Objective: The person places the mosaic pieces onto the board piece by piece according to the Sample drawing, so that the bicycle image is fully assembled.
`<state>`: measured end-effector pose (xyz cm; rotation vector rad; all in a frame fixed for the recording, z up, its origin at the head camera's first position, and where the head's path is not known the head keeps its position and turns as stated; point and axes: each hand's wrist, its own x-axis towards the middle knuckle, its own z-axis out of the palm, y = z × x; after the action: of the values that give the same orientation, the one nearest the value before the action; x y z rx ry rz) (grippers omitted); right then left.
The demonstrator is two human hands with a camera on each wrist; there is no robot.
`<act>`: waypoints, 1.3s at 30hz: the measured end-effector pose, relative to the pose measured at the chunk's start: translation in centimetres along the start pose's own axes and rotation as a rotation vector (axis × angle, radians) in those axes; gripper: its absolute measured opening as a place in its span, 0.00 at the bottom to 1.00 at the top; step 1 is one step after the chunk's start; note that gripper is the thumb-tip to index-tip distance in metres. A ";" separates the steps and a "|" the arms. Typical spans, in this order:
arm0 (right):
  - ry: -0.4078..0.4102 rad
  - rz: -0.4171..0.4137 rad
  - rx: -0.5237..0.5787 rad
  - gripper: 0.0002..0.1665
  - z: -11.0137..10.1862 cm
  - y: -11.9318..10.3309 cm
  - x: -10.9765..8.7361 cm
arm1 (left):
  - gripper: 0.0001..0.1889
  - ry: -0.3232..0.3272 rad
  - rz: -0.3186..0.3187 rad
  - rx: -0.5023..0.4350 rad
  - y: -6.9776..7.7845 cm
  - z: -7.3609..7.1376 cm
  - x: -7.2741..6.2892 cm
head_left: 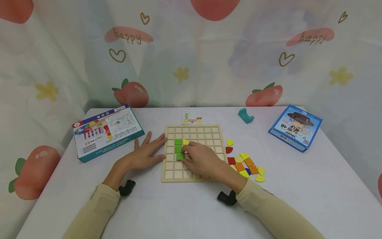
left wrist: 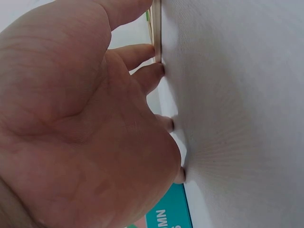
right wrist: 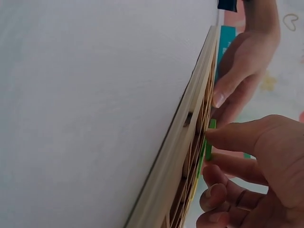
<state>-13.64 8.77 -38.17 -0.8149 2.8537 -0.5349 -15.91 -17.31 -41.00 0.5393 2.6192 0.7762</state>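
A wooden grid board (head_left: 191,180) lies on the table. My right hand (head_left: 204,161) is over it and pinches a green square tile (head_left: 179,156) between thumb and index finger; in the right wrist view this green tile (right wrist: 211,137) stands up from the grid. Directly above it in the same column, two more green square tiles (head_left: 178,145) sit in cells, with a yellow tile (head_left: 186,141) beside the top one, partly hidden by the fingers. My left hand (head_left: 143,155) has its fingers spread, and its thumb and index fingertips touch the board's left edge.
Right of the board lie several loose yellow, red, orange (head_left: 249,162) and blue pieces. A pattern card (head_left: 192,116) lies behind the board. A teal curved piece (head_left: 245,116) is farther back. Game boxes stand at left (head_left: 108,131) and right (head_left: 295,127).
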 end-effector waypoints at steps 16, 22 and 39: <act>0.018 -0.028 0.007 0.17 0.4 -0.3 0.2 | 0.39 0.000 -0.002 0.001 0.2 0.0 0.0; 0.024 -0.022 0.010 0.16 0.4 -0.3 0.2 | 0.39 0.002 0.005 0.006 0.2 0.0 0.0; 0.031 -0.045 -0.010 0.16 0.6 -0.3 0.3 | 0.39 0.004 0.006 0.005 0.2 -0.1 -0.1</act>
<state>-13.64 8.21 -38.66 -0.8828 2.8745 -0.5432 -15.83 -17.25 -40.85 0.5481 2.6248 0.7742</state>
